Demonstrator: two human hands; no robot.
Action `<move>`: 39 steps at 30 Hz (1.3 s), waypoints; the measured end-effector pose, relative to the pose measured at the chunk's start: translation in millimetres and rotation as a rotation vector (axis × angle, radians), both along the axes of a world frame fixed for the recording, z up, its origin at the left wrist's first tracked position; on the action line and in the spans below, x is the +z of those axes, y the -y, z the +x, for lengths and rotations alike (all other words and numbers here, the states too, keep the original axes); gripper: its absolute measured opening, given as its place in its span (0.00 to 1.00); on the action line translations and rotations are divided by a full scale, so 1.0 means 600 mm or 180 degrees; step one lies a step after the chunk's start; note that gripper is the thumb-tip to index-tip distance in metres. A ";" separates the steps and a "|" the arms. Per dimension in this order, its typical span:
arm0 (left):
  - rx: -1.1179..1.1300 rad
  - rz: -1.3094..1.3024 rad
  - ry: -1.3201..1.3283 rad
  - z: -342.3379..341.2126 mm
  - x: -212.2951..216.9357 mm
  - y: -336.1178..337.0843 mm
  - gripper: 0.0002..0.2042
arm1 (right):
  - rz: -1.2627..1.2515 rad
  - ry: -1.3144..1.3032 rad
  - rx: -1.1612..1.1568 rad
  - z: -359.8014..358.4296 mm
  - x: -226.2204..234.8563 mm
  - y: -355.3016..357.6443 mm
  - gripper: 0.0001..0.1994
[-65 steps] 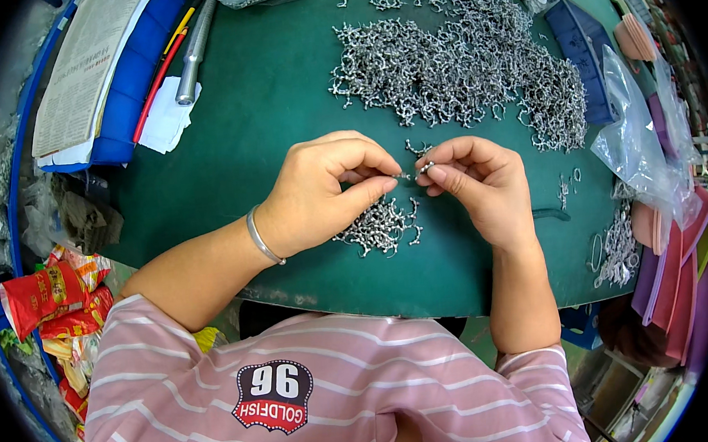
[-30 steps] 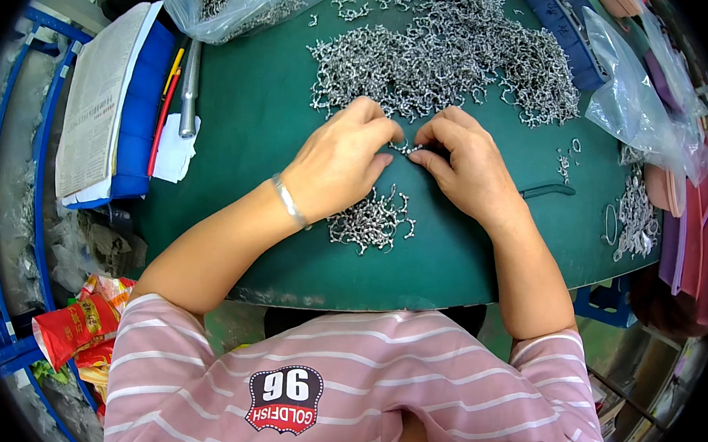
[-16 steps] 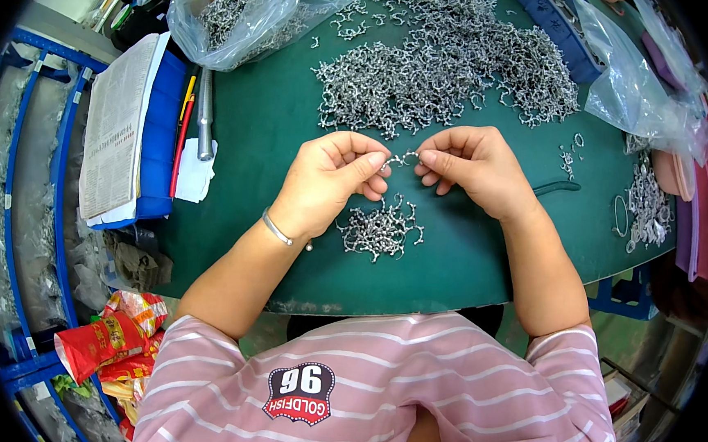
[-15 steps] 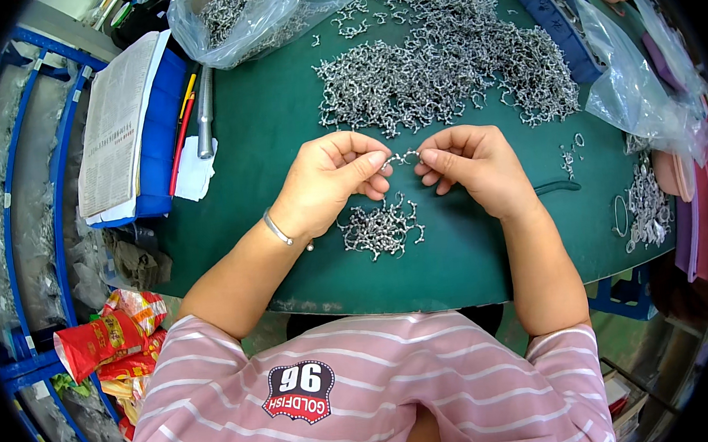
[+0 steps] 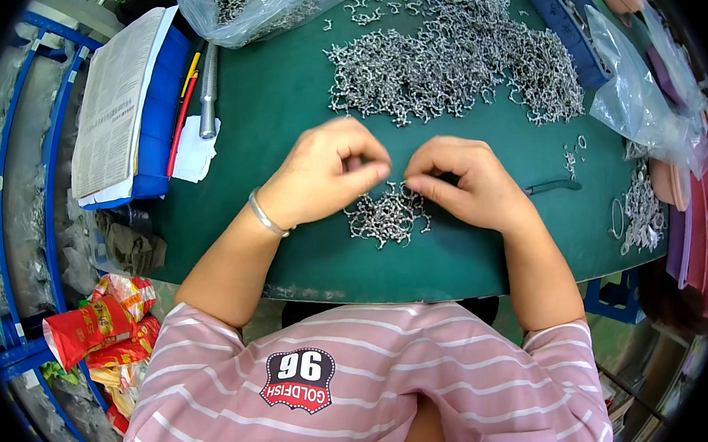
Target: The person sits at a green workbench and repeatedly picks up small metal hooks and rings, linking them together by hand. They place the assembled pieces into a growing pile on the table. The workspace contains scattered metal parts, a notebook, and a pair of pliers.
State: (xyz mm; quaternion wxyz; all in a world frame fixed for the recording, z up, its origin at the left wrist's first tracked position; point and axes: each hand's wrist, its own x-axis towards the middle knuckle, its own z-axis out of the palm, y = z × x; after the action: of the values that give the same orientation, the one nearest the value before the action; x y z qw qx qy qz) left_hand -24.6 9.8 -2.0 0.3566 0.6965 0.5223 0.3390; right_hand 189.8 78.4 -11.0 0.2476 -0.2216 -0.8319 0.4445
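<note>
A small pile of tiny silver-grey metal pieces (image 5: 387, 217), curved with little knobs, lies on the green tabletop in front of me. Just beyond its left side is my left hand (image 5: 322, 170), slightly blurred, fingers curled and the thumb close to the forefinger; whatever they hold, if anything, is hidden. My right hand (image 5: 473, 181) is pinched, thumb and forefinger together at the pile's far right edge. What lies between those fingertips is too small to make out. A much larger heap of similar metal pieces (image 5: 450, 62) spreads beyond both hands.
At left stand a blue bin (image 5: 156, 153) with papers (image 5: 112, 106), a red pencil (image 5: 181, 126) and a metal rod (image 5: 209, 91). A clear bag of pieces (image 5: 261, 14) lies far left. On the right are a blue tray (image 5: 562, 22), a plastic bag (image 5: 633, 99) and metal rings (image 5: 642, 213).
The small chain-like metal piece stretched between my two hands no longer shows there. My right hand has come nearer to the small pile, and my left hand has turned knuckles-up.
</note>
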 end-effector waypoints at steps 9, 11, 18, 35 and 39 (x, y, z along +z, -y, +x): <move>0.0462 0.0736 -0.0596 -0.002 -0.042 -0.023 0.08 | 0.1257 0.0227 -0.0414 -0.038 -0.021 -0.023 0.10; 0.0593 0.0625 -0.0295 0.011 -0.031 -0.015 0.08 | 0.1002 0.0179 -0.0835 -0.022 -0.018 -0.024 0.09; 0.0508 0.0765 -0.0562 0.001 -0.047 -0.020 0.08 | 0.0965 0.0377 -0.0784 -0.014 -0.013 -0.022 0.06; 0.0854 0.0713 0.0360 0.034 -0.031 -0.010 0.14 | -0.1466 -0.0142 -0.0773 -0.016 -0.013 -0.010 0.05; 0.0592 0.0247 0.0983 0.041 -0.033 0.000 0.11 | -0.1709 -0.0508 -0.0562 -0.025 -0.003 0.007 0.04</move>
State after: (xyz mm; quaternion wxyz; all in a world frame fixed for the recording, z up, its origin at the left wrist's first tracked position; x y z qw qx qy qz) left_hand 0.0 9.9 -21.7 0.3725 0.5981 0.5100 0.4933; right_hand 174.8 74.4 -12.8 0.2825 -0.3151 -0.6399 0.6414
